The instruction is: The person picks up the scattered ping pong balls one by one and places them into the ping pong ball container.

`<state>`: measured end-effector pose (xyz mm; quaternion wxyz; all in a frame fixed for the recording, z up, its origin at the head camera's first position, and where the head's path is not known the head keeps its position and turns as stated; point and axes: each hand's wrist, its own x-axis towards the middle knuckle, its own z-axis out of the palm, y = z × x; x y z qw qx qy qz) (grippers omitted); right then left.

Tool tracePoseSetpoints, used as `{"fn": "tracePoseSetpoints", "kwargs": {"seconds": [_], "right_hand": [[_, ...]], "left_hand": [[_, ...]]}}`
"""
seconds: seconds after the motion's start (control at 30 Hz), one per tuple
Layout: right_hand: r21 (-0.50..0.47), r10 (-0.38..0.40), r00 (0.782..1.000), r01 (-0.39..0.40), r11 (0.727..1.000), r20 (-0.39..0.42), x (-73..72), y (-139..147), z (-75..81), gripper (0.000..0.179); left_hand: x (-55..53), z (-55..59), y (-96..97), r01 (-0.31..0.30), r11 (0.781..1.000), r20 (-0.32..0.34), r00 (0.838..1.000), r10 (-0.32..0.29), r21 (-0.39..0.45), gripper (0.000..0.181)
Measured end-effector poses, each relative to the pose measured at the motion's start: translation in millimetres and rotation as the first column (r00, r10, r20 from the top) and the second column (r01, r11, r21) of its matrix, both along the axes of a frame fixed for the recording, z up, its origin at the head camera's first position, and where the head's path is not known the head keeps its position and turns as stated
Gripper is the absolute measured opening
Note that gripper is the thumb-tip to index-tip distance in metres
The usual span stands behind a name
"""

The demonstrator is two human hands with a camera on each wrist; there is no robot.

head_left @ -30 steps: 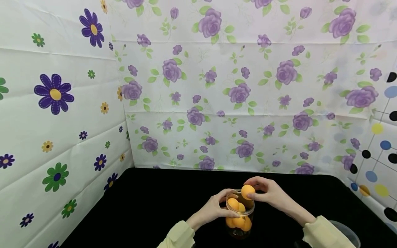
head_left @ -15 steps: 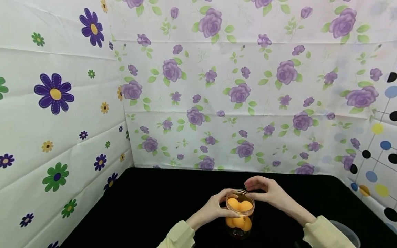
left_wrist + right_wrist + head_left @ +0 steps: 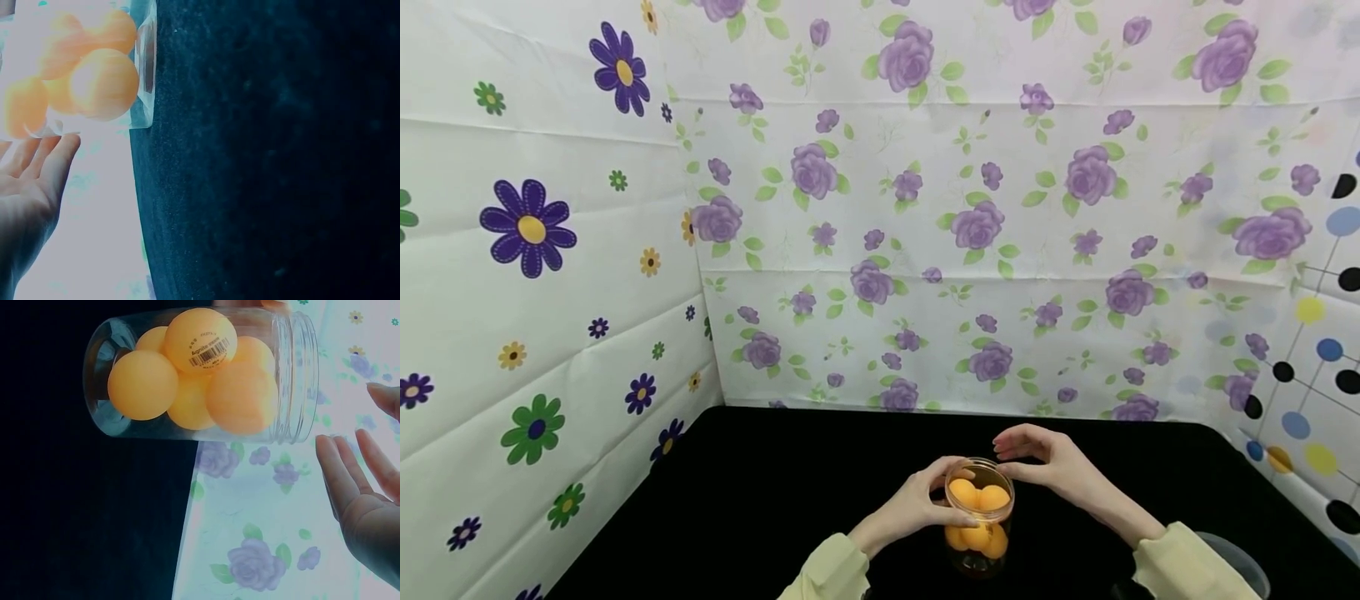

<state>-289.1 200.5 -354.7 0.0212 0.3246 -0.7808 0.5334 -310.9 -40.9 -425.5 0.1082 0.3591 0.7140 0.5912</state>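
Observation:
A clear plastic jar (image 3: 979, 568) without a lid stands on the black tabletop, holding several orange ping-pong balls (image 3: 976, 538). My left hand (image 3: 906, 506) grips the jar near its rim, thumb in front and fingers around the far side. Just right of the mouth, my right hand (image 3: 1060, 471) hovers with fingers spread and nothing in them. In the right wrist view, printed text shows on one ball (image 3: 201, 340), and the right hand (image 3: 372, 519) is apart from the jar's threaded neck (image 3: 297, 375). The left wrist view shows the balls (image 3: 105, 84) through the jar wall, overexposed.
At the lower right, a translucent round container (image 3: 1236, 560) is partly hidden by the right sleeve (image 3: 1191, 562). The black tabletop (image 3: 775, 483) reaches back to a flowered cloth wall (image 3: 925, 275), with more patterned cloth at both sides.
One second ago the right hand pinched an orange ping-pong ball over the mouth; it let go and the ball dropped into the jar. Since then, both hands have stayed nearly still.

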Motion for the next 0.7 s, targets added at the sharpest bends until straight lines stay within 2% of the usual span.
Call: {"fn": "tracePoseSetpoints", "kwargs": {"seconds": [0.2,0.3,0.53,0.7], "right_hand": [[0.039,-0.101,0.995,0.1,0.994,0.017,-3.1,5,-3.8,0.032],[0.046,-0.119,0.993,0.118,0.992,0.012,-5.2,7,-4.9,0.033],[0.047,-0.146,0.989,0.146,0.988,-0.004,-8.6,10,-5.4,0.034],[0.06,-0.21,0.978,0.211,0.976,-0.019,-10.3,17,-5.4,0.035]], "left_hand": [[1.2,1.0,-1.2,0.012,1.0,0.009,1.0,-0.012,-0.012,0.064],[1.1,2.0,-1.8,0.015,1.0,0.005,1.0,-0.015,-0.025,0.068],[1.7,11.4,-8.9,-0.014,0.991,-0.067,0.998,0.005,-0.131,0.079],[-1.1,20.1,-21.1,-0.07,0.987,-0.144,0.988,0.049,-0.143,0.077]]}}
